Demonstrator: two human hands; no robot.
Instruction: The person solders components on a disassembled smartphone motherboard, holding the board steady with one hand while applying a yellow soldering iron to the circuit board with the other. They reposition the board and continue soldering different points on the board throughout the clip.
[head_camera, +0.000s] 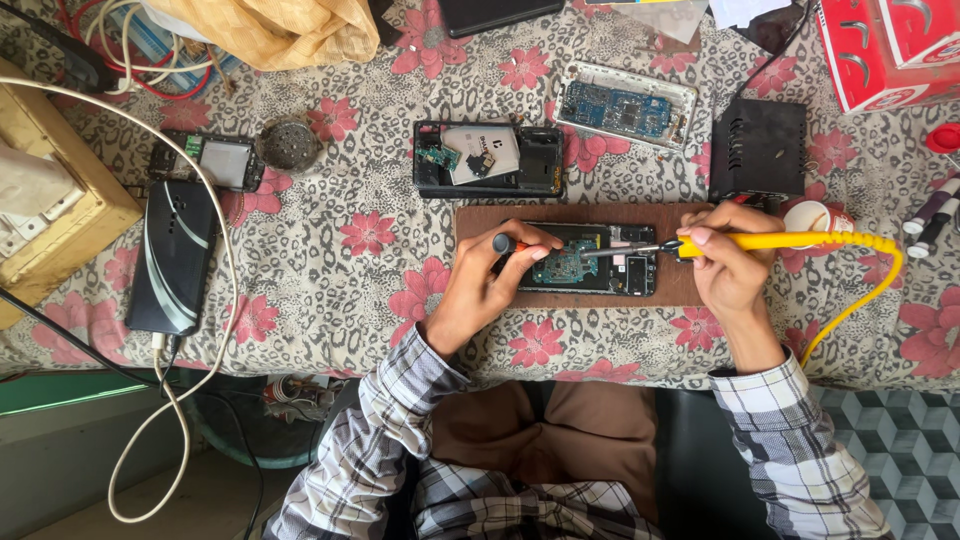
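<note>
Phone (590, 262) with its back removed and green circuit board exposed lies lengthwise on a brown board (480, 222), which sits near the front edge of a table covered in a flowered, spotted cloth (340, 300). Left hand (490, 285) rests on the left end of the phone, fingers curled closed around a small tool with a dark rounded cap (503, 243); the tool's tip is hidden behind the fingers. Right hand (730, 265) is closed around the yellow handle of a soldering iron (770, 241), held nearly level, its metal tip resting over the circuit board near the middle of the phone. The iron's yellow cord (870, 285) curls down over the front edge at the right. Behind the brown board lies a second opened phone (488, 158) with loose parts in it; a third, white-framed with a blue board (625, 105), lies toward the back edge. A black box (757, 148) stands just behind the right hand. At the left edge, a dark phone (172, 258) lies face down with a white cable (215, 250) crossing it, beside another stripped phone (208, 160). A red carton (885, 45) occupies the back right corner.
</note>
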